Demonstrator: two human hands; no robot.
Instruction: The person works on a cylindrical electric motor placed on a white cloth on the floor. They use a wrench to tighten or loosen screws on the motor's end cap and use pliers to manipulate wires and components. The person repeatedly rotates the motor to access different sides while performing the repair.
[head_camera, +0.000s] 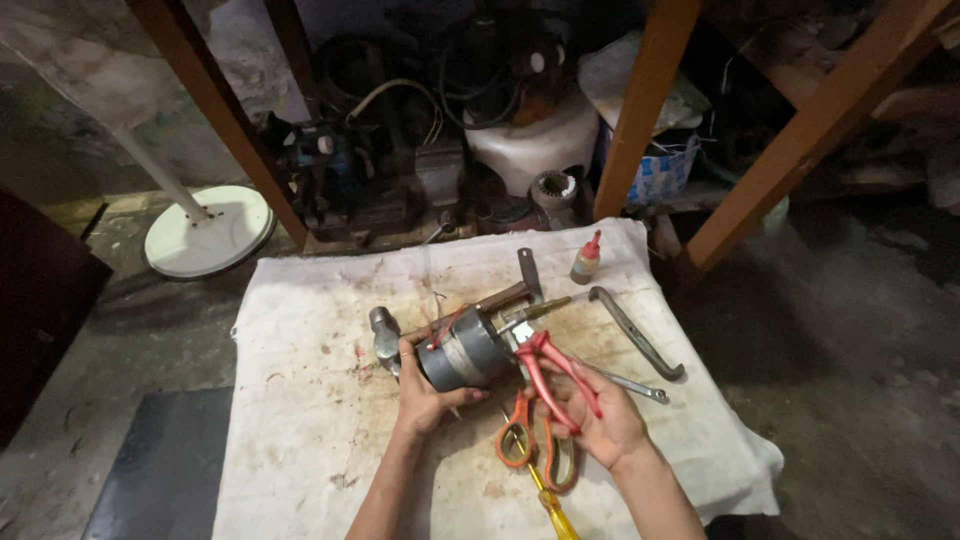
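The left hand (425, 395) wraps around a grey motor (465, 350). The right hand (600, 420) squeezes red pliers (550, 365) at its end. The pliers' tips are hidden.

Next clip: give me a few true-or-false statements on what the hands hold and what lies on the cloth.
1. The left hand grips a grey cylindrical motor part. True.
2. The right hand holds blue-handled pliers. False: the pliers have red handles.
3. Orange-handled scissors lie on the white cloth. True.
4. The small red-capped bottle lies tipped over. False: it stands upright.
5. A hammer rests off the cloth. False: it lies on it.
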